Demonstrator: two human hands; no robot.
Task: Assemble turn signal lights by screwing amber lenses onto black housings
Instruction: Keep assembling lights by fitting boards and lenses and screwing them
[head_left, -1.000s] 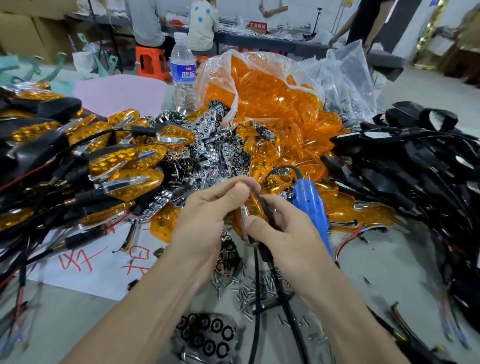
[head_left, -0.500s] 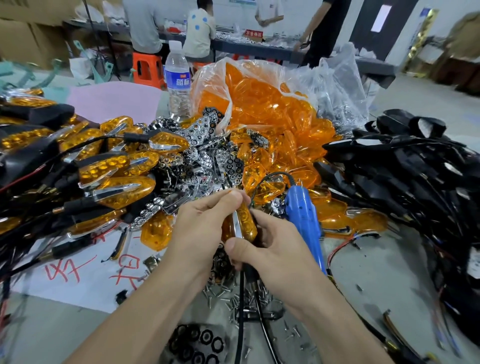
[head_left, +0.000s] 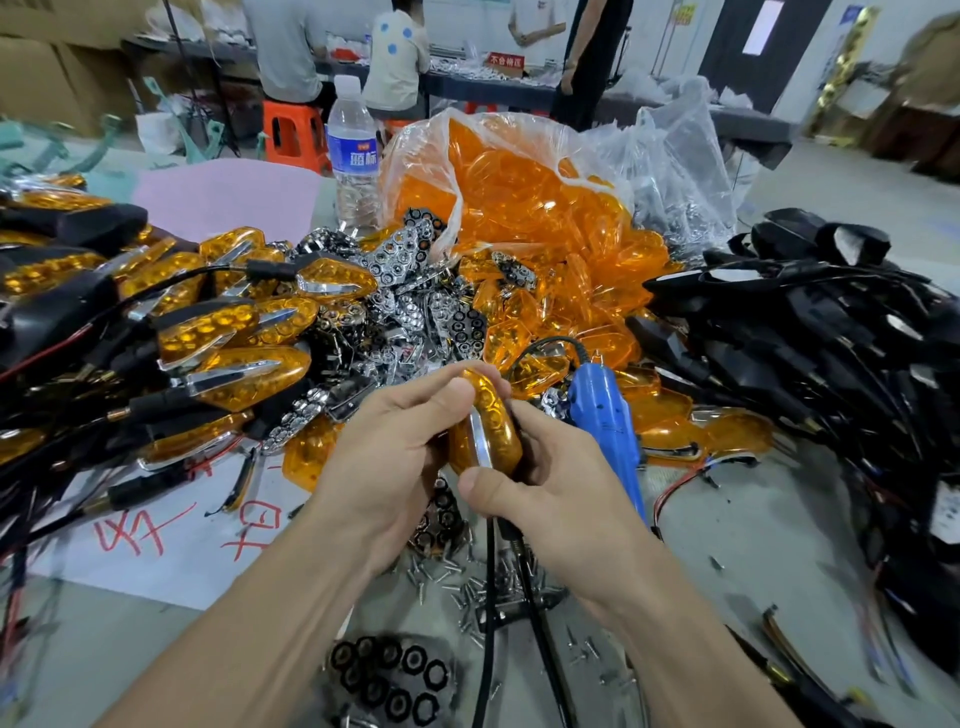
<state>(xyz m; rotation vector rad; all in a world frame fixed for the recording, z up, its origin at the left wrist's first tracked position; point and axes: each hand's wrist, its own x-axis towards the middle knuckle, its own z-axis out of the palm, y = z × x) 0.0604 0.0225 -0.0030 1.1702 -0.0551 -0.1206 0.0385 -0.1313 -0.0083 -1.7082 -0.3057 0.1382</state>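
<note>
Both hands hold one turn signal light (head_left: 485, 431) above the table's middle: an amber lens with a chrome strip on a black housing, its black stalk and wires hanging down between my wrists. My left hand (head_left: 389, 457) grips its left side, thumb on the lens top. My right hand (head_left: 550, 483) grips the right side and lower end, thumb across the bottom. A blue electric screwdriver (head_left: 605, 431) lies just right of my right hand. Loose screws (head_left: 467, 582) are scattered below the hands.
Finished amber lights (head_left: 208, 332) are piled at left, black wired housings (head_left: 831, 364) at right. A clear bag of amber lenses (head_left: 519, 208) and chrome reflectors (head_left: 410, 291) sit behind. A water bottle (head_left: 353, 156) stands at the back. Black reflector pieces (head_left: 389, 680) lie near the front edge.
The light has turned in my hands so that more of the amber lens and its chrome strip face up. Both hands keep their grip; the camera view has shifted slightly.
</note>
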